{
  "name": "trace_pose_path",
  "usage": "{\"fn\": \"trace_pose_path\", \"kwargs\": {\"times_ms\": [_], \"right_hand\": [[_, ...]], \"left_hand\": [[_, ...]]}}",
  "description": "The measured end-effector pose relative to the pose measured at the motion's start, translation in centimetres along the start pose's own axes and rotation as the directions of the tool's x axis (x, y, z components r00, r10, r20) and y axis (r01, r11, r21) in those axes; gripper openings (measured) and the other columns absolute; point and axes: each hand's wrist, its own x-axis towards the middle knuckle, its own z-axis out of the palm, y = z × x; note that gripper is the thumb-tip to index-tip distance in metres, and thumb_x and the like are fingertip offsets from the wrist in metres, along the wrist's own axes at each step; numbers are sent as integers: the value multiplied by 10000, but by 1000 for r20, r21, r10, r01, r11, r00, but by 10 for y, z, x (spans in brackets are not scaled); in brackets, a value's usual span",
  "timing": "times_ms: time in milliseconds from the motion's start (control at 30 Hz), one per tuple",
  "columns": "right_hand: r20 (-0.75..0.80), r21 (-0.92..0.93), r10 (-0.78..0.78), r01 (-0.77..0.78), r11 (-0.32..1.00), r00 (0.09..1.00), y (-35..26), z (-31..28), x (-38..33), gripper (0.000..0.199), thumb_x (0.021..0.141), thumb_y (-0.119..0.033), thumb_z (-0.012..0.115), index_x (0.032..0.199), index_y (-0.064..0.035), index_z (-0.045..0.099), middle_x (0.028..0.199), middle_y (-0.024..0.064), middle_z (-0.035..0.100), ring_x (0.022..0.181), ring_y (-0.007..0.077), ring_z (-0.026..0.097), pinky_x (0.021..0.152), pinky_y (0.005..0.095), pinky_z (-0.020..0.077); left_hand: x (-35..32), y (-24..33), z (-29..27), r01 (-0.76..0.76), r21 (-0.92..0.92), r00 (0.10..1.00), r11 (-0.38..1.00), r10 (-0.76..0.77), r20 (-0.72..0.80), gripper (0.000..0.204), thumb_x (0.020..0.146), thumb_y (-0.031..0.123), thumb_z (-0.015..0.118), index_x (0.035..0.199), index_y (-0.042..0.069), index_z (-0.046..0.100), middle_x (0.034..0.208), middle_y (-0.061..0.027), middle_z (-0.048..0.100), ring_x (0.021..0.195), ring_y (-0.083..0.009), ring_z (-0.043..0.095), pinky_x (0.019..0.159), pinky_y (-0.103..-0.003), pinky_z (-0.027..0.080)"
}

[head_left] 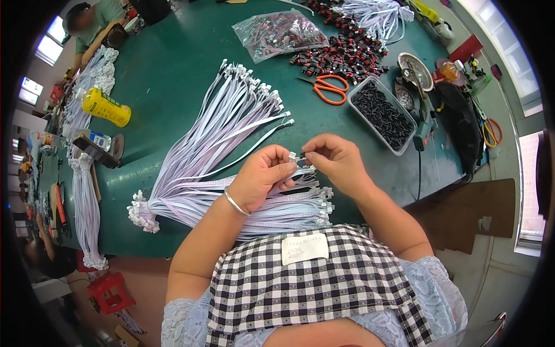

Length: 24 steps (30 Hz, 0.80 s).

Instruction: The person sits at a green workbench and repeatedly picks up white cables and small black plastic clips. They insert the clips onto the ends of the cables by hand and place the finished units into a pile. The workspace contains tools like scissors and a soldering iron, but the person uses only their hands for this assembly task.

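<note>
My left hand [263,176], with a silver bangle at the wrist, is closed on the white connector [293,156] of a flat ribbon cable. Close beside it, my right hand [338,163] pinches with thumb and forefinger at a small dark piece, mostly hidden by the fingertips. Beneath and left of my hands a large bundle of white ribbon cables [193,139] fans out over the table. Its gathered connectors [143,214] lie at the left. Right of my hands stands a clear plastic tub [399,151] of short black tube-like pieces [381,113].
On the green table [185,43] lie orange-handled scissors [330,89], a bag of parts [280,34] and loose red-and-black parts [347,58]. A yellow bottle [107,107] and a propped phone [95,151] are at left. A corded tool [425,130] is right; another person [101,23] sits far left.
</note>
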Motion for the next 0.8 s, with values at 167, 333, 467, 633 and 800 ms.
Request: {"fn": "trace_pose_path", "kwargs": {"times_ms": [167,333,467,633,800], "right_hand": [[0,34,-30,30,999,1000,3,0,0,121,804,-28,622,918,1,645,827,25,632,733,68,583,655,219,471],[59,-25,-102,104,994,993,3,-5,4,113,797,-23,618,902,-1,652,845,35,624,737,77,576,658,226,470],[112,-49,-92,98,994,989,-1,-7,5,110,796,-24,618,898,-2,655,846,36,620,734,78,571,656,226,468],[119,14,-78,77,997,990,1,-6,4,106,803,-13,608,899,0,651,857,32,617,747,74,574,664,221,468],[116,49,-72,67,997,991,2,-5,2,105,812,-3,598,908,8,642,870,26,615,758,71,574,675,215,469]], "left_hand": [[0,0,1,-2,-2,1000,1000,2,4,119,870,82,623,947,36,545,815,-12,585,628,-62,586,576,-178,492],[1,0,1,13,32,1000,999,-13,3,109,867,76,619,936,33,547,797,-12,581,623,-63,576,580,-180,484],[1,-1,-3,29,43,999,999,-30,28,116,861,64,624,950,55,549,840,-1,580,648,-88,590,609,-208,506],[2,-1,-2,22,39,999,999,-23,40,118,860,66,625,950,52,550,838,-2,579,650,-87,589,610,-211,502],[2,-2,-3,18,32,999,999,-20,43,118,861,66,623,949,48,547,838,-3,578,646,-88,585,608,-213,497]]}}
